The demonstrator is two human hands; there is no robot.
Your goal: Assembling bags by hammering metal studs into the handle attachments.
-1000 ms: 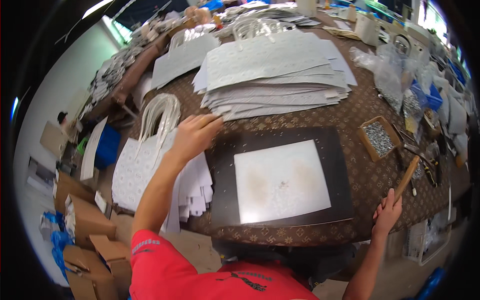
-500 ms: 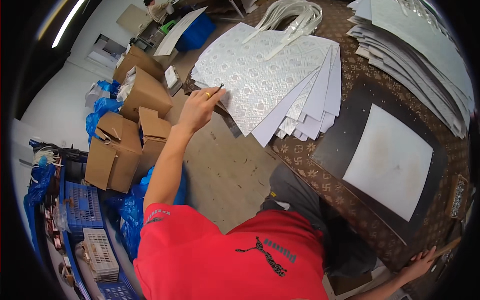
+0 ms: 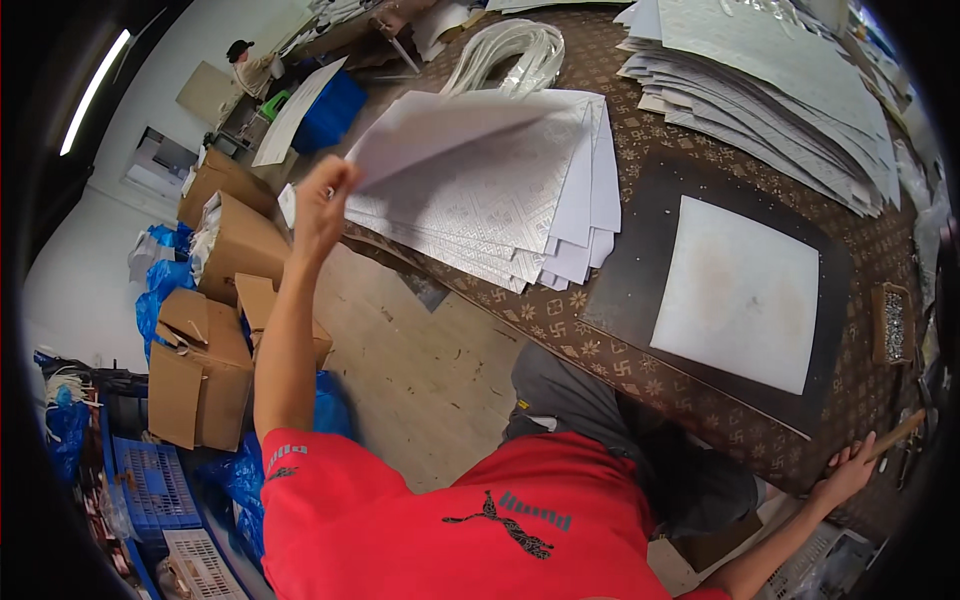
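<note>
My left hand (image 3: 322, 195), fingers closed, pinches the left edge of a pale sheet (image 3: 410, 135) and holds it raised, its plain underside showing and its far part blurred. Below it lies a fanned stack of silver-white patterned sheets (image 3: 470, 210). At the table's near right edge, my right hand (image 3: 848, 470) is closed round a wooden handle (image 3: 898, 436); whatever is at its other end cannot be made out. Between the hands, a white square pad (image 3: 738, 290) rests on a black mat (image 3: 640, 270).
A patterned brown cloth covers the table (image 3: 560, 325). Beyond the sheets lies a coil of whitish cords (image 3: 510, 55). A tall stack of sheets (image 3: 740, 110) stands far right, a small box of metal bits (image 3: 892, 325) nearer. Cardboard boxes (image 3: 200, 370) stand left; a person (image 3: 252, 72) works far back.
My left hand has moved left, and a sheet's edge is now lifted and folded back in it. The view has shifted slightly. My right hand still grips the wooden handle.
</note>
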